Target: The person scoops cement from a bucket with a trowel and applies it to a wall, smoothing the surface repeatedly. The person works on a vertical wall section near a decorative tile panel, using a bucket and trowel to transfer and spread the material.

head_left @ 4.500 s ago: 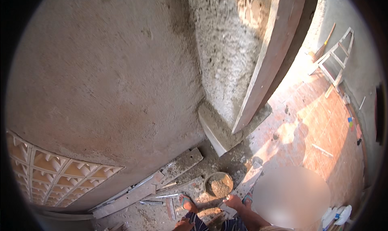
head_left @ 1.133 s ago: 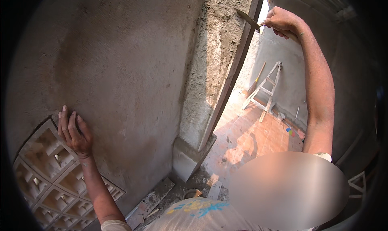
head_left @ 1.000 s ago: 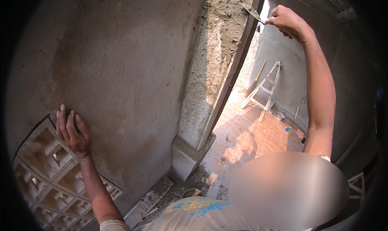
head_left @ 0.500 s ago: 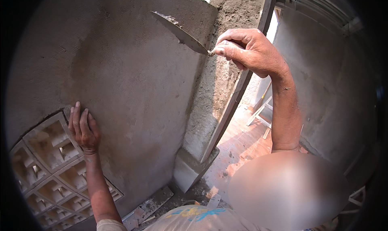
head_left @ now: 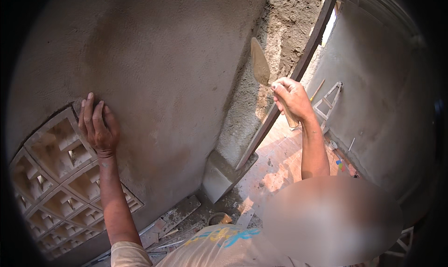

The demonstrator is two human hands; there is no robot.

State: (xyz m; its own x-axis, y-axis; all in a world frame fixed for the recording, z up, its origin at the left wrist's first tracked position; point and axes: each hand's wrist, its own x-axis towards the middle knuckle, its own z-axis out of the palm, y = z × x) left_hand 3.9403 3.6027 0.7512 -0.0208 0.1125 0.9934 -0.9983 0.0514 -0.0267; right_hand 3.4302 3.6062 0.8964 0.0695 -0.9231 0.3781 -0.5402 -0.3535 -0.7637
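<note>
My right hand [head_left: 294,98] is closed round the wooden handle of a pointed trowel [head_left: 260,62]. Its blade points up in front of the rough mortar strip [head_left: 291,22] beside the wall's corner; whether it touches the mortar I cannot tell. Along that strip's right side runs a straight wooden batten [head_left: 315,38]. Fingers spread, my left hand [head_left: 99,127] rests on the grey plastered wall [head_left: 163,80], at the upper corner of the pale ventilation blocks [head_left: 63,173], and holds nothing.
A plastered ledge [head_left: 219,176] juts out at the foot of the strip. Below lie a board [head_left: 182,214] and a mortar-stained container [head_left: 220,218]. Past the batten, a small stepladder [head_left: 329,103] stands on the tiled floor [head_left: 280,159] near another grey wall.
My right hand has come down with the trowel, whose blade has swung from pointing left to pointing up. The mortar seen on the blade is no longer visible. My left hand stays on the wall.
</note>
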